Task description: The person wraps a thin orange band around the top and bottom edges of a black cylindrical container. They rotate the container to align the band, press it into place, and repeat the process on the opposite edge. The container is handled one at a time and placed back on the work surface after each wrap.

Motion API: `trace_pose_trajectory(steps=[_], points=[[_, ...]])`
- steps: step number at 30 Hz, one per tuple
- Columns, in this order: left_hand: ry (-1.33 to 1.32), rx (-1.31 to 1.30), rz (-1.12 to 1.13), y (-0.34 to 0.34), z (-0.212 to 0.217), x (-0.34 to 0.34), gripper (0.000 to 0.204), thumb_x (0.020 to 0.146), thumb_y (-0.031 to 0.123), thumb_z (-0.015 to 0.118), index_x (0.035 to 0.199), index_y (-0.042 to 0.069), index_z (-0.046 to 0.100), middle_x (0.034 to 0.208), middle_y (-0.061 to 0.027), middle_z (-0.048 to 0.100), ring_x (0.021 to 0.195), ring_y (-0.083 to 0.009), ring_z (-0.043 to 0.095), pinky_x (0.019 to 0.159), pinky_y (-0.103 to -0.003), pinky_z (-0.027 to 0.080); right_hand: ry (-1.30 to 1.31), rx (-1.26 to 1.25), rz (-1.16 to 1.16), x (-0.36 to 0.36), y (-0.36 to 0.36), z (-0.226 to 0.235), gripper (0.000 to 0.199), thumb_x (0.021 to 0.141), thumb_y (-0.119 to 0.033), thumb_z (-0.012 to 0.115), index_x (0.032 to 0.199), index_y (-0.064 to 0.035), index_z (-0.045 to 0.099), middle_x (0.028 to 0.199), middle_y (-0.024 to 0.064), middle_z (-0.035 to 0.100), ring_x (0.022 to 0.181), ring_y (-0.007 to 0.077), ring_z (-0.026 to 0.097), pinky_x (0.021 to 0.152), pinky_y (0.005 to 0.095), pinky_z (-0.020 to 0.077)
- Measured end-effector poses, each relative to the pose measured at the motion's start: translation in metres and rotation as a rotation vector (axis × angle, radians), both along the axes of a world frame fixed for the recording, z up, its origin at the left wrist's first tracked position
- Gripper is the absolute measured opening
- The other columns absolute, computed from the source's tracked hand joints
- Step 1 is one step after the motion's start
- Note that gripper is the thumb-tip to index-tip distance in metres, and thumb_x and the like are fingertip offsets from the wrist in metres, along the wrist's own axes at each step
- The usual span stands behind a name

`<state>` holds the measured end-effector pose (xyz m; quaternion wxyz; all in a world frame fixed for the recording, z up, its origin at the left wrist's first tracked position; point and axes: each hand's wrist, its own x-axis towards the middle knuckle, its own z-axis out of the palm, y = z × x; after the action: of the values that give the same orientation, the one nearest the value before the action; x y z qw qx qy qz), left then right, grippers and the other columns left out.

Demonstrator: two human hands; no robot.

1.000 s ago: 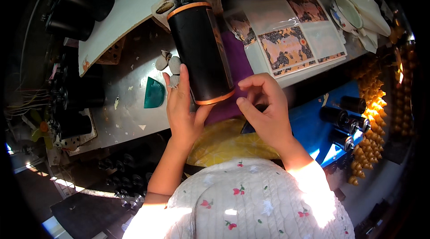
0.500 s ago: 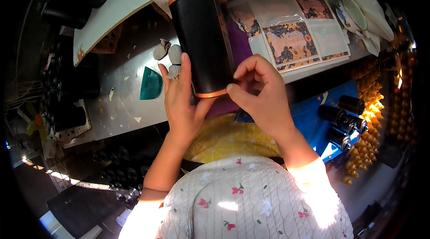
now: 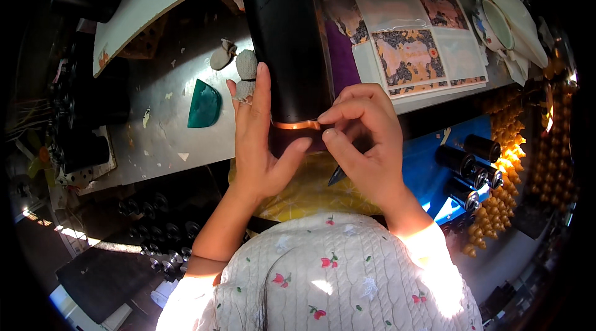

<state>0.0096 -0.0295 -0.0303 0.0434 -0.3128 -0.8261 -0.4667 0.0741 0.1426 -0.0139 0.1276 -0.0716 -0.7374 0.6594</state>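
Head view: right fingertips at the loose end of a copper-coloured band

Black cylinder (image 3: pixel 288 49) lies lengthwise before me, its far end near the upper edge of view, ringed at both ends in orange-copper. Near band (image 3: pixel 297 125) bends away from the rim at its right end; my right hand (image 3: pixel 379 135) is there, fingers curled, index fingertip and thumb narrowly apart beside that end. Cannot tell whether they grip it. A dark pointed tool (image 3: pixel 337 176) shows under the same hand, mostly hidden.

Left hand (image 3: pixel 256 145) wide: fingers straight along the cylinder's left side, thumb spread below its near end. Contact unclear. Grey knit covers (image 3: pixel 246 64) on its fingers.

About: rounded green piece (image 3: pixel 205 104) on the metal table (image 3: pixel 155 151), left of my hand. Purple cloth (image 3: pixel 343 61) right of the cylinder, printed sheets (image 3: pixel 408 61) beyond. Small black cylinders (image 3: pixel 455 160) on a blue surface (image 3: pixel 415 151), right.
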Motion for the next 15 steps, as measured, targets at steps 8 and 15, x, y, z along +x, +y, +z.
trace_pose_trajectory(steps=[8, 15], points=[[-0.132, 0.136, 0.049, -0.0015, -0.0069, 0.0020, 0.062, 0.099, 0.018, 0.050, 0.155, -0.005, 0.035, 0.136, -0.0187, 0.056, 0.112, -0.0274, 0.053, 0.102, -0.035, 0.038, -0.037, 0.001, -0.025, -0.0007, -0.0059, 0.0018, 0.026, 0.072, -0.001, 0.081, 0.094, -0.0078, 0.069, 0.111, 0.0049, 0.051, 0.081, 0.0095, 0.054, 0.068, 0.0212, 0.0481], [-0.173, 0.185, 0.058, 0.0008, -0.0091, 0.0028, 0.063, 0.098, 0.018, 0.052, 0.155, -0.003, 0.036, 0.125, -0.0139, 0.059, 0.098, -0.0218, 0.051, 0.094, -0.032, 0.040, -0.043, 0.049, -0.017, -0.0004, -0.0072, 0.0019, 0.028, 0.070, -0.002, 0.084, 0.092, -0.0081, 0.067, 0.111, 0.0040, 0.050, 0.083, 0.0089, 0.053, 0.068, 0.0208, 0.0479]])
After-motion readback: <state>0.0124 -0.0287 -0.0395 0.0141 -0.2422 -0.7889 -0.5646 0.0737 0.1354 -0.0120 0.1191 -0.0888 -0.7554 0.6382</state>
